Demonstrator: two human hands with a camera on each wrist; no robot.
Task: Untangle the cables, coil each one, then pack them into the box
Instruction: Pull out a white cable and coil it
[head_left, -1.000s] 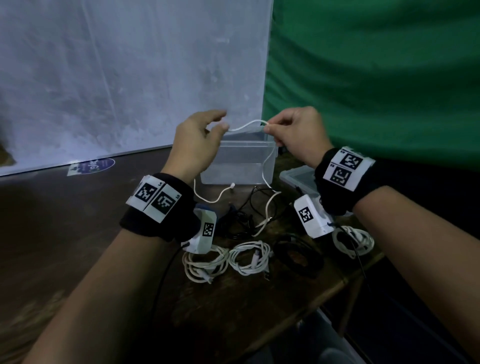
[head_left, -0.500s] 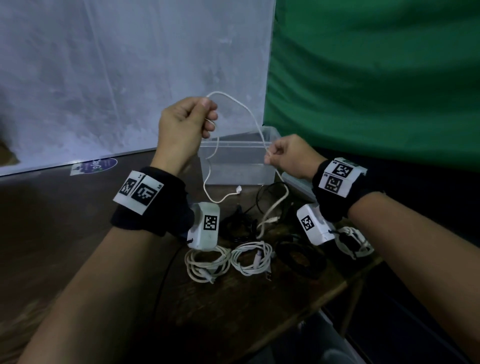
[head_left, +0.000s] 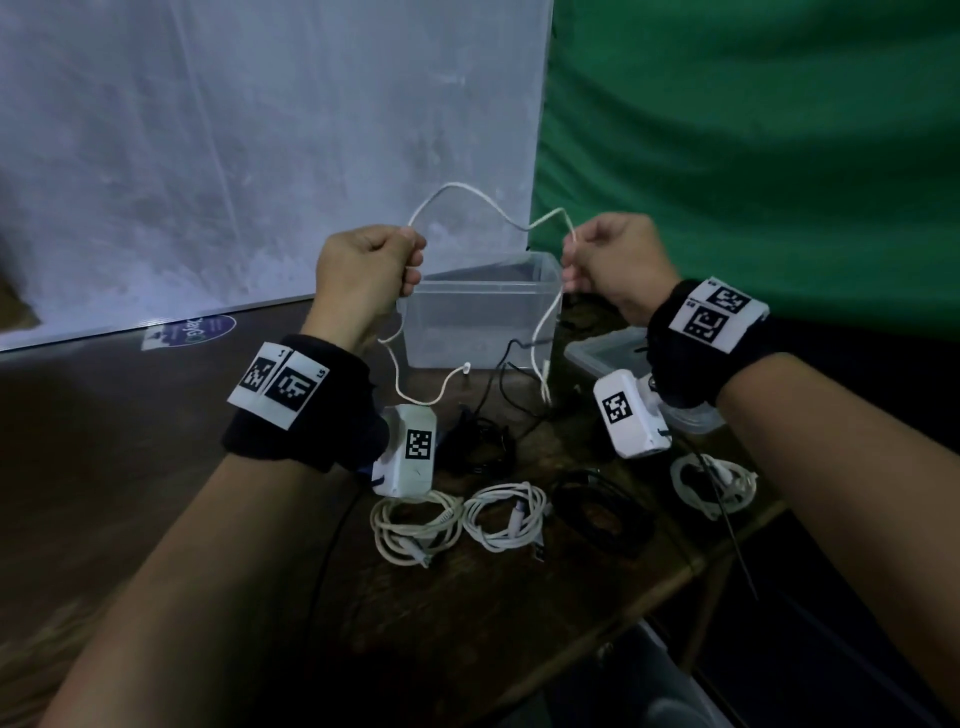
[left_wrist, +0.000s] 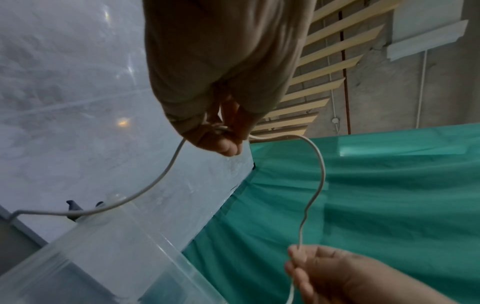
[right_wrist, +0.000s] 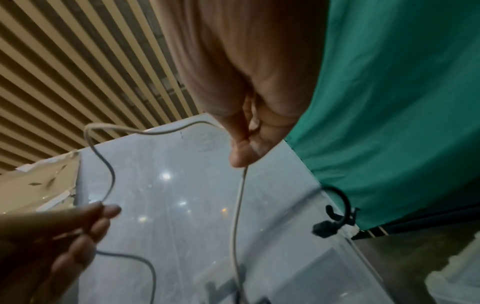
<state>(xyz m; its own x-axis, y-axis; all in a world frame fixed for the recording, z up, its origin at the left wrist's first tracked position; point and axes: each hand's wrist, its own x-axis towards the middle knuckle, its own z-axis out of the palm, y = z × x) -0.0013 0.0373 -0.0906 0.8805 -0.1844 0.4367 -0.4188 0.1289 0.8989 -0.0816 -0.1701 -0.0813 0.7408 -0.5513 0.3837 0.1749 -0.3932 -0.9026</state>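
A thin white cable arches in the air between both hands, above the clear plastic box. My left hand grips one part of it in curled fingers; a loose end dangles below. My right hand pinches the other part, and the cable hangs from there down to the table. Three coiled white cables and a coiled black one lie on the table in front. A tangle of black cable lies by the box.
The box's lid lies to the right of the box, under my right wrist. A white board and a green cloth stand behind the dark wooden table. The table's edge runs close at the right front.
My right hand has risen from the box's rim to the left hand's height, still pinching the cable. The arch between the hands is now wider and kinked.
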